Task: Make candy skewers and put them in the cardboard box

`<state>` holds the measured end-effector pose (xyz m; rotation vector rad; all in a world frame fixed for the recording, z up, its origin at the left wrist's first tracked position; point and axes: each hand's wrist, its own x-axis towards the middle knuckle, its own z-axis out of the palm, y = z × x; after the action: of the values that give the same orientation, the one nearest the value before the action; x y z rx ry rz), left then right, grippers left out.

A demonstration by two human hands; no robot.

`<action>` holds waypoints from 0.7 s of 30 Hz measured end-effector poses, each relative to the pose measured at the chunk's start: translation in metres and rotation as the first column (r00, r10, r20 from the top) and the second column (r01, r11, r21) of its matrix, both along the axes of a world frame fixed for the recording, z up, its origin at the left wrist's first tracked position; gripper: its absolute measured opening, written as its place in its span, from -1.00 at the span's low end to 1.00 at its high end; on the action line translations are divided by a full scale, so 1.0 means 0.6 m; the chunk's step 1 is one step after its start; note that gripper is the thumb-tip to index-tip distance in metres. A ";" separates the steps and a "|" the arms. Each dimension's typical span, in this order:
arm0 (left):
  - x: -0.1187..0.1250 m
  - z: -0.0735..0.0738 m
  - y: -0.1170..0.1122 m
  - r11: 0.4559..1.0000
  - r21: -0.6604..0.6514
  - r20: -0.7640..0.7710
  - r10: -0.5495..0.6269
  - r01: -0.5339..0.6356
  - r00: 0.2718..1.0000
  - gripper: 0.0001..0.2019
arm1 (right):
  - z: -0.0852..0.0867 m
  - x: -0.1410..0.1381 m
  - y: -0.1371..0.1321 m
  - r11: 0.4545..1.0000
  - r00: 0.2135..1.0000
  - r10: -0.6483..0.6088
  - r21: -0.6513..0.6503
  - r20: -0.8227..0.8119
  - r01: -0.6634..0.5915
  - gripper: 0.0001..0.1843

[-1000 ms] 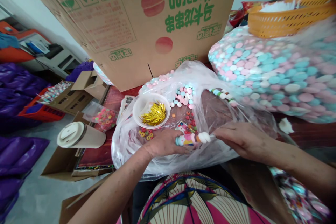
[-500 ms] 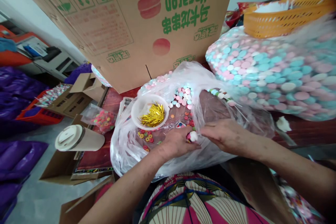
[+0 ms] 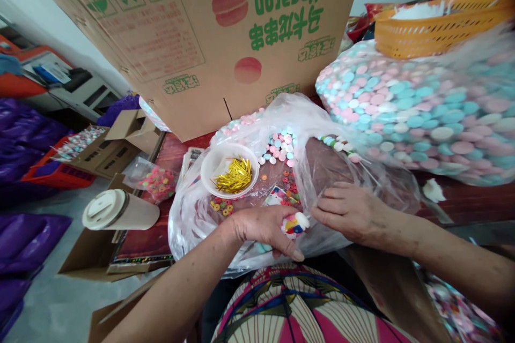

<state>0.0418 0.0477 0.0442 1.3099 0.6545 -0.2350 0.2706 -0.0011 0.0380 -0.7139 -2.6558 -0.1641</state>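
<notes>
My left hand [image 3: 263, 228] is closed around a small candy piece in a colourful printed wrapper [image 3: 293, 226], with a white rounded bit at its right end. Just right of it, my right hand [image 3: 350, 211] rests over clear plastic sheeting [image 3: 322, 179], fingers stretched toward the wrapped candy, with nothing visible in them. Small printed cards [image 3: 277, 195] lie above my left hand. A white bowl [image 3: 207, 171] holds gold twist ties [image 3: 234, 176]. Ring candies [image 3: 223, 208] and pastel candy discs [image 3: 280, 146] lie on the plastic.
A large cardboard box [image 3: 225, 86] stands behind. To the right are a big bag of pastel candies [image 3: 410, 107] and a yellow basket [image 3: 426, 32]. A lidded cup [image 3: 120, 211] and a bag of ring candies [image 3: 156, 182] stand at the left. Candy sticks [image 3: 341, 144] lie behind my right hand.
My left hand has turned and lowered slightly, so the wrapper's printed face shows more. My right hand has moved slightly right, away from the white end. The printed cards are more exposed.
</notes>
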 end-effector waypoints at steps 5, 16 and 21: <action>0.032 -0.011 -0.005 0.896 0.431 -0.124 -0.058 0.106 0.991 -0.52 | -0.015 -0.037 -0.009 0.950 0.996 -0.080 -0.298 0.045 0.089 -0.77; -0.020 -0.001 0.006 0.901 0.434 0.014 0.008 -0.013 1.000 -0.61 | -0.018 -0.016 0.019 0.908 0.948 -0.182 -0.414 -0.262 0.060 -0.62; -0.003 -0.045 -0.031 0.945 0.276 0.058 0.165 -0.175 0.985 -0.64 | -0.039 -0.056 0.027 0.891 0.920 -0.222 -0.451 -0.324 0.055 -0.39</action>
<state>0.0400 0.0291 0.0171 1.5144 0.7881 0.0231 0.2368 0.0152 0.0149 -0.9690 -2.2872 0.4991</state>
